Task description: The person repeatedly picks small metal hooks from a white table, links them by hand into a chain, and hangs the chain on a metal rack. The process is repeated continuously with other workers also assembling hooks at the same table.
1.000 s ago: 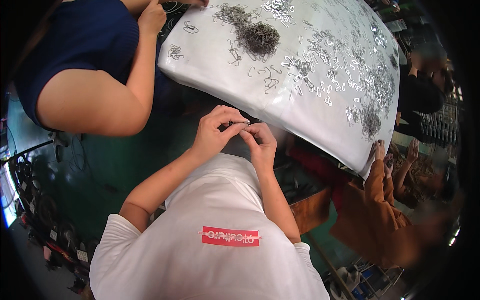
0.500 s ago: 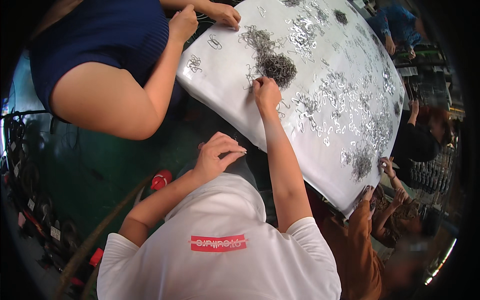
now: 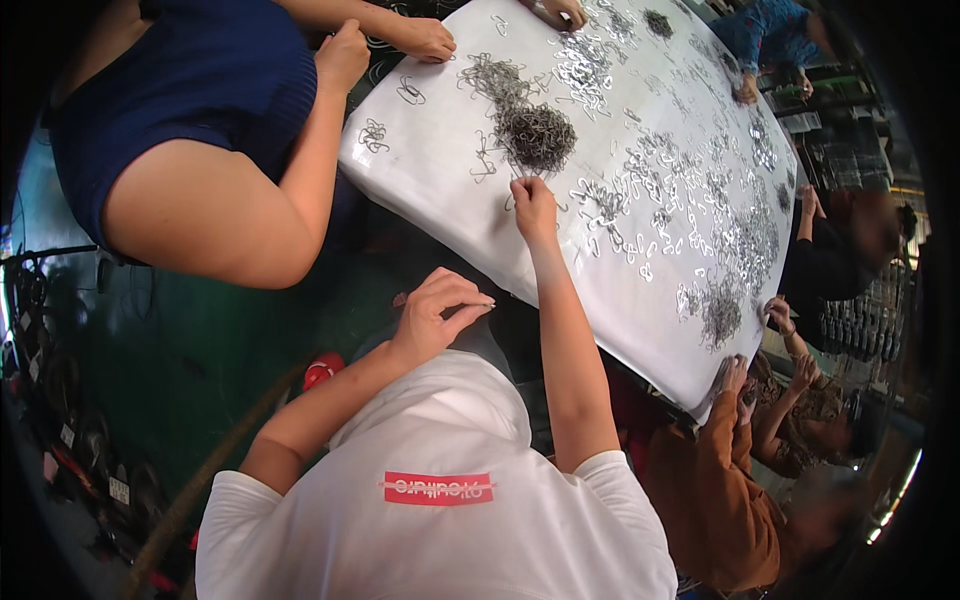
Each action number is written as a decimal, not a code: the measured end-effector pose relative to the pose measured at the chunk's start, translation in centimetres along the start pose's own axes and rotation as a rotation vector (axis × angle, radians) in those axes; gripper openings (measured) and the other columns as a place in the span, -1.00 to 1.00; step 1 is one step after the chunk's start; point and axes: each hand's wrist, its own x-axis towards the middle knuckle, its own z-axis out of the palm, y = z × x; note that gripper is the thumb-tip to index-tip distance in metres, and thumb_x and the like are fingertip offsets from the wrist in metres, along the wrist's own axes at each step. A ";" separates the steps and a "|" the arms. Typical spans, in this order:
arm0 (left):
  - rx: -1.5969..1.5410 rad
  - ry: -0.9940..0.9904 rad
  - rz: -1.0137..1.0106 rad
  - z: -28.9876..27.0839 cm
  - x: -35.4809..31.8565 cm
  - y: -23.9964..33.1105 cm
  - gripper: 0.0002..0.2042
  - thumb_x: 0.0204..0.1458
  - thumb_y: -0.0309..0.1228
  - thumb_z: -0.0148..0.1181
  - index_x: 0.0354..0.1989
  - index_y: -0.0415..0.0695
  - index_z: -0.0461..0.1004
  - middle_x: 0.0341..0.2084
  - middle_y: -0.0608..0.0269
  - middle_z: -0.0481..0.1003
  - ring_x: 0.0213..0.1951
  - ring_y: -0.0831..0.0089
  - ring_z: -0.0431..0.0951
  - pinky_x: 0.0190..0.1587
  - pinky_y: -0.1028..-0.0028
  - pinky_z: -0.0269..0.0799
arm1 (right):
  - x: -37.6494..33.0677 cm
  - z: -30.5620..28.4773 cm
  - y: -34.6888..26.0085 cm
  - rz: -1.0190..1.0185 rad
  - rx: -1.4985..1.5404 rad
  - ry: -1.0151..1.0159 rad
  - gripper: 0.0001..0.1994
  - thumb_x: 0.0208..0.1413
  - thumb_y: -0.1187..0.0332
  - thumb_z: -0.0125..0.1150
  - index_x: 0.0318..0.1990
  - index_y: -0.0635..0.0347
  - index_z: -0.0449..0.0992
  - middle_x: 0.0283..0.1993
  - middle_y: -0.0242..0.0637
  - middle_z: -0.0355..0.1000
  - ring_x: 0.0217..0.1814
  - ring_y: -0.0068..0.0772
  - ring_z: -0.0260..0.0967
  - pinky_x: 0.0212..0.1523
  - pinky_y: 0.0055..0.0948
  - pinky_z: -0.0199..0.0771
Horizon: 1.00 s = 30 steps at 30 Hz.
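My left hand [image 3: 441, 308] is held in front of my body, off the table edge. Thumb and forefinger pinch a small piece whose tip only just shows, too small to name. Over the near part of the white table [image 3: 430, 150], my right hand [image 3: 535, 208] has its fingers pinched on a thin bent wire piece. Just beyond it lies a dense dark pile of bent wire pieces [image 3: 540, 138]. A few loose wire pieces [image 3: 485, 160] lie left of that pile.
Shiny bent metal pieces [image 3: 650, 210] are scattered across the table, with another dark heap [image 3: 720, 322] near its right corner. At my left a person in a dark blue top [image 3: 200, 110] reaches over the edge. Several other people's hands rest around the table.
My right hand has drawn back slightly from the dark pile toward me. A co-worker's hand has come in at the far edge. My left hand keeps its pinch.
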 end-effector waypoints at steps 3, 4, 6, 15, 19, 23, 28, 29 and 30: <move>-0.020 -0.040 -0.005 0.1 -0.1 0.0 -0.83 -0.17 -0.62 0.35 -0.35 -0.13 0.63 -0.45 0.28 0.54 -0.33 0.36 0.48 -0.25 0.44 0.42 | -5.2 -3.1 -0.9 0.160 0.417 -0.103 -0.83 0.18 0.33 0.15 -0.26 0.28 0.47 -0.36 -0.28 0.45 -0.41 -0.50 0.38 -0.40 -0.48 0.35; -0.020 -0.051 0.005 0.1 -0.1 0.0 -0.83 -0.17 -0.62 0.35 -0.35 -0.13 0.63 -0.45 0.28 0.54 -0.32 0.35 0.48 -0.25 0.44 0.42 | -7.2 -4.2 -1.7 0.186 0.531 -0.113 -0.83 0.20 0.34 0.13 -0.25 0.29 0.46 -0.37 -0.31 0.43 -0.42 -0.57 0.35 -0.43 -0.54 0.32; -0.028 -0.080 0.022 0.3 -0.1 0.0 -0.82 -0.17 -0.62 0.35 -0.35 -0.14 0.63 -0.45 0.27 0.55 -0.31 0.34 0.49 -0.24 0.43 0.44 | -11.2 -6.1 -3.8 0.245 0.682 -0.090 -0.85 0.23 0.37 0.11 -0.22 0.29 0.45 -0.36 -0.35 0.43 -0.43 -0.63 0.33 -0.47 -0.62 0.28; -0.056 -0.199 0.075 2.0 0.4 0.5 -0.82 -0.16 -0.62 0.34 -0.34 -0.13 0.63 -0.43 0.25 0.56 -0.31 0.35 0.50 -0.24 0.44 0.43 | -22.8 -8.4 -8.0 0.312 0.941 0.106 -0.90 0.15 0.44 0.22 -0.22 0.24 0.49 -0.31 -0.46 0.42 -0.40 -0.73 0.23 -0.45 -0.68 0.17; -0.083 -0.257 0.073 3.0 0.5 0.8 -0.82 -0.16 -0.62 0.34 -0.34 -0.13 0.63 -0.43 0.27 0.56 -0.31 0.36 0.49 -0.24 0.44 0.43 | -23.6 -8.2 -6.8 0.325 0.915 0.131 -0.89 0.15 0.45 0.22 -0.19 0.25 0.52 -0.27 -0.50 0.39 -0.34 -0.70 0.18 -0.35 -0.63 0.13; -0.095 -0.302 0.071 4.1 0.7 1.1 -0.83 -0.15 -0.61 0.34 -0.34 -0.13 0.63 -0.42 0.28 0.56 -0.31 0.37 0.49 -0.23 0.44 0.42 | -23.6 -8.1 -5.7 0.246 0.872 0.263 -0.92 0.14 0.48 0.21 -0.23 0.26 0.51 -0.24 -0.48 0.35 -0.27 -0.66 0.21 -0.27 -0.63 0.20; -0.085 -0.377 0.138 5.4 1.5 -0.1 -0.82 -0.10 -0.57 0.30 -0.27 -0.14 0.61 -0.34 0.23 0.56 -0.26 0.30 0.48 -0.16 0.40 0.41 | -24.2 -8.9 -5.1 0.075 0.780 0.366 -0.97 0.10 0.57 0.22 -0.31 0.28 0.51 -0.12 -0.39 0.24 -0.13 -0.60 0.28 -0.14 -0.62 0.34; -0.070 -0.382 0.151 5.9 2.0 -0.7 -0.81 -0.09 -0.56 0.29 -0.25 -0.14 0.60 -0.32 0.22 0.56 -0.25 0.28 0.48 -0.14 0.38 0.40 | -24.4 -9.1 -5.0 0.061 0.772 0.370 -0.96 0.09 0.58 0.22 -0.31 0.29 0.51 -0.12 -0.39 0.23 -0.13 -0.60 0.28 -0.14 -0.62 0.35; -0.054 -0.383 0.163 6.7 3.1 -1.8 -0.81 -0.05 -0.52 0.27 -0.22 -0.13 0.59 -0.30 0.19 0.55 -0.22 0.25 0.48 -0.12 0.33 0.40 | -24.6 -9.3 -4.9 0.048 0.763 0.374 -0.96 0.08 0.59 0.22 -0.31 0.29 0.51 -0.13 -0.39 0.22 -0.13 -0.59 0.28 -0.14 -0.61 0.36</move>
